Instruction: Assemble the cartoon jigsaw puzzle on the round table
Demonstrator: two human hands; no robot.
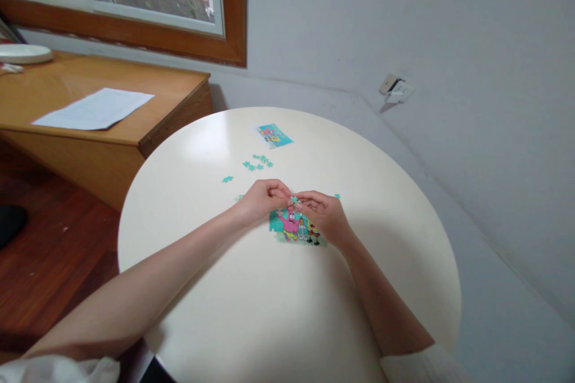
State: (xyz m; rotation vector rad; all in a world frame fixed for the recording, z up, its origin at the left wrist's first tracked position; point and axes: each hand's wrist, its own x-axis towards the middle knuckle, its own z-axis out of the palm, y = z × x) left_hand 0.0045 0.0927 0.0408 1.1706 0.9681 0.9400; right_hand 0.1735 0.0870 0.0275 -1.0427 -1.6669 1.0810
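Observation:
A small teal jigsaw piece point(294, 199) is pinched between the fingertips of my left hand point(266, 198) and my right hand point(324, 210). Both hands hover over the upper part of a partly joined jigsaw puzzle point(291, 227) with a pink starfish and a yellow sponge figure on it. My right hand covers the puzzle's right side, and my left hand hides its upper left corner. Beyond my left hand lie several loose teal pieces point(260, 164), with a single piece point(227, 179) apart to the left. Another piece point(337, 196) peeks out behind my right hand.
A picture card point(274, 136) with the same cartoon figures lies farther back on the round white table point(188, 203). At the left stands a wooden desk point(179, 87) with a paper sheet point(96, 109). A wall socket point(397, 88) is at the right.

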